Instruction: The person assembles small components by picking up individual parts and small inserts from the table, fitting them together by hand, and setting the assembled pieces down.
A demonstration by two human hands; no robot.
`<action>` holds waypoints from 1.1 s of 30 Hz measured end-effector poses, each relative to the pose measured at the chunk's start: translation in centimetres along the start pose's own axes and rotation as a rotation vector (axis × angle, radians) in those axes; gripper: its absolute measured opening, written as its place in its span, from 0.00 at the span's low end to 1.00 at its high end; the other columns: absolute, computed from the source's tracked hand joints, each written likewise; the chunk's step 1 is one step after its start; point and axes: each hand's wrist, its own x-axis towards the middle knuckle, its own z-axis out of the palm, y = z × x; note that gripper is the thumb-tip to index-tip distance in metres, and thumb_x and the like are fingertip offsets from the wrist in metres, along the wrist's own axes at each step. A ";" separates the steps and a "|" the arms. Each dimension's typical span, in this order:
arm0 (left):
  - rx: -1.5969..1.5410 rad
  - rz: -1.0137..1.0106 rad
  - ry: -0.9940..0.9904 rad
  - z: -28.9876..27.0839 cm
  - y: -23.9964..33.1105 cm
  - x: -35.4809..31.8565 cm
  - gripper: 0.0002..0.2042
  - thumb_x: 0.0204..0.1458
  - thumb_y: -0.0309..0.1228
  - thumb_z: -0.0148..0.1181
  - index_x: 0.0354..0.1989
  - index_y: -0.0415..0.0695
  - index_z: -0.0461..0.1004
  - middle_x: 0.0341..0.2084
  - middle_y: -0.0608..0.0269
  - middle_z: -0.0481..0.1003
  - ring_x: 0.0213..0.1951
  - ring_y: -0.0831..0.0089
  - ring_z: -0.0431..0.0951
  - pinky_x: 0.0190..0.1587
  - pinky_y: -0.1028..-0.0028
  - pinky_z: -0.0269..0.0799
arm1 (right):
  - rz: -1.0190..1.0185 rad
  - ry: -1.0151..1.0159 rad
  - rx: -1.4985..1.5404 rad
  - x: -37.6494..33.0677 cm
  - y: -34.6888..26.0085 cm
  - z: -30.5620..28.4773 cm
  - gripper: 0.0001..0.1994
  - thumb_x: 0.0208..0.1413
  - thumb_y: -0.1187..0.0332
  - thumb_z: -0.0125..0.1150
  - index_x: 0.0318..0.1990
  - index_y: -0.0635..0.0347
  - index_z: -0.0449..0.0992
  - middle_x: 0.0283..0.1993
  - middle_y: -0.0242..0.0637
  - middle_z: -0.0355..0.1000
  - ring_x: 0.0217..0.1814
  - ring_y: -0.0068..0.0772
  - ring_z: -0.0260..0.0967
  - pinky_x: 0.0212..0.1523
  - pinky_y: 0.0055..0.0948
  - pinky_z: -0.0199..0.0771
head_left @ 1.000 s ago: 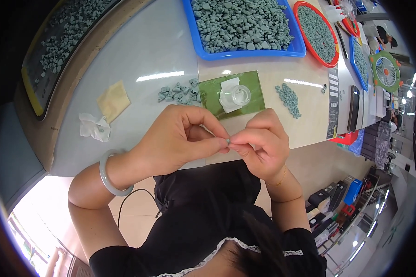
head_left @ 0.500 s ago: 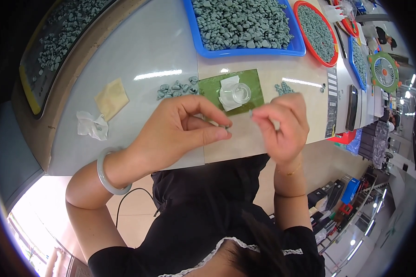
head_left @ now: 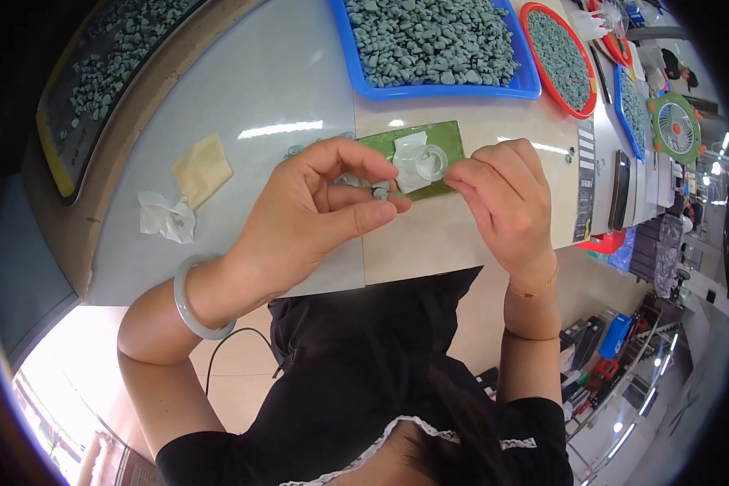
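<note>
The left hand (head_left: 316,215) is raised over the desk (head_left: 243,89), its fingers (head_left: 356,158) curled with thumb and forefinger pinched on a small grey-green stone (head_left: 380,191). The right hand (head_left: 506,202) sits just beside it, fingers (head_left: 478,174) closed at the tips; whether they grip anything cannot be determined. Between and just beyond both sets of fingers lies a green mat (head_left: 445,138) carrying a clear round dish (head_left: 429,162). Farther beyond stands a blue tray (head_left: 454,87) of stones.
</note>
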 end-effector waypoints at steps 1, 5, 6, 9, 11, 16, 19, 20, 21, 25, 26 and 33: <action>0.000 -0.001 0.001 -0.1 0.0 0.0 0.09 0.47 0.19 0.58 0.36 0.36 0.66 0.39 0.61 0.67 0.41 0.68 0.75 0.49 0.73 0.70 | 0.003 -0.002 -0.001 0.0 0.0 0.0 0.08 0.33 0.78 0.64 0.26 0.61 0.73 0.26 0.33 0.64 0.28 0.34 0.60 0.27 0.29 0.62; 0.064 -0.023 0.006 -0.2 0.0 0.0 0.11 0.46 0.17 0.58 0.39 0.36 0.67 0.37 0.61 0.68 0.42 0.68 0.75 0.49 0.73 0.70 | 0.004 -0.001 0.006 0.1 -0.1 0.0 0.08 0.33 0.78 0.64 0.26 0.61 0.73 0.26 0.34 0.64 0.28 0.35 0.60 0.27 0.29 0.62; 0.087 -0.039 0.009 -0.1 0.1 0.0 0.12 0.46 0.17 0.58 0.40 0.36 0.67 0.37 0.61 0.69 0.43 0.68 0.75 0.49 0.73 0.70 | 0.005 -0.002 0.006 0.2 -0.1 0.0 0.08 0.33 0.78 0.64 0.26 0.61 0.73 0.26 0.34 0.64 0.28 0.35 0.60 0.27 0.29 0.62; 0.081 -0.051 0.011 0.0 0.2 -0.1 0.13 0.45 0.16 0.57 0.41 0.36 0.67 0.35 0.61 0.70 0.40 0.71 0.76 0.49 0.73 0.71 | 0.005 -0.002 0.007 0.1 -0.2 -0.2 0.09 0.33 0.78 0.64 0.26 0.61 0.73 0.26 0.33 0.64 0.28 0.34 0.60 0.27 0.28 0.61; 0.073 -0.033 -0.003 -0.1 -0.1 0.0 0.13 0.45 0.16 0.58 0.41 0.36 0.67 0.35 0.61 0.70 0.39 0.73 0.76 0.49 0.73 0.71 | 0.013 0.080 0.081 -0.2 -0.3 -0.2 0.10 0.31 0.77 0.64 0.26 0.59 0.73 0.28 0.33 0.65 0.29 0.33 0.62 0.29 0.28 0.62; 0.082 -0.046 -0.003 -0.2 -0.3 0.0 0.13 0.44 0.17 0.59 0.40 0.36 0.68 0.33 0.63 0.70 0.35 0.78 0.75 0.47 0.75 0.71 | 0.029 0.151 0.273 -0.6 -2.3 0.6 0.11 0.30 0.76 0.67 0.26 0.58 0.75 0.27 0.32 0.65 0.27 0.34 0.61 0.27 0.28 0.62; 0.118 -0.080 -0.036 -0.2 -0.1 0.0 0.13 0.44 0.18 0.61 0.39 0.36 0.69 0.31 0.63 0.72 0.36 0.77 0.75 0.44 0.78 0.71 | 0.028 0.201 0.293 -0.7 -2.8 1.2 0.11 0.31 0.76 0.67 0.27 0.57 0.75 0.27 0.31 0.64 0.27 0.34 0.61 0.27 0.27 0.62; 0.114 -0.077 -0.022 -0.1 -0.1 0.0 0.13 0.43 0.18 0.61 0.39 0.36 0.69 0.32 0.63 0.72 0.36 0.77 0.75 0.43 0.79 0.71 | 0.028 0.227 0.286 -0.7 -2.9 1.4 0.11 0.31 0.76 0.67 0.27 0.57 0.75 0.26 0.30 0.64 0.27 0.33 0.61 0.27 0.27 0.62; 0.109 -0.075 -0.007 -0.1 -0.2 -0.1 0.13 0.43 0.18 0.62 0.38 0.37 0.69 0.32 0.62 0.73 0.36 0.77 0.75 0.42 0.80 0.71 | 0.028 0.227 0.288 -0.7 -3.0 1.5 0.11 0.31 0.76 0.67 0.27 0.57 0.75 0.26 0.30 0.64 0.27 0.33 0.61 0.27 0.27 0.62; 0.117 -0.107 -0.010 -0.2 -0.2 0.0 0.13 0.43 0.19 0.62 0.38 0.36 0.69 0.34 0.60 0.73 0.36 0.77 0.75 0.41 0.80 0.71 | 0.018 0.252 0.294 -0.7 -3.0 2.2 0.12 0.30 0.76 0.66 0.27 0.58 0.75 0.26 0.30 0.64 0.27 0.33 0.61 0.27 0.26 0.62; 0.109 -0.095 -0.009 -0.1 -0.2 -0.1 0.12 0.43 0.19 0.62 0.37 0.36 0.69 0.33 0.60 0.74 0.36 0.77 0.76 0.41 0.80 0.71 | 0.000 0.268 0.295 -0.7 -3.0 2.4 0.13 0.28 0.77 0.66 0.28 0.58 0.75 0.26 0.30 0.64 0.26 0.33 0.61 0.26 0.26 0.62; 0.191 -0.152 -0.054 -0.1 0.5 -0.2 0.11 0.43 0.19 0.63 0.36 0.34 0.71 0.31 0.60 0.75 0.35 0.77 0.76 0.39 0.81 0.72 | -0.139 0.245 0.192 -1.3 -2.5 2.4 0.10 0.34 0.76 0.66 0.29 0.55 0.75 0.28 0.28 0.62 0.27 0.31 0.59 0.26 0.27 0.59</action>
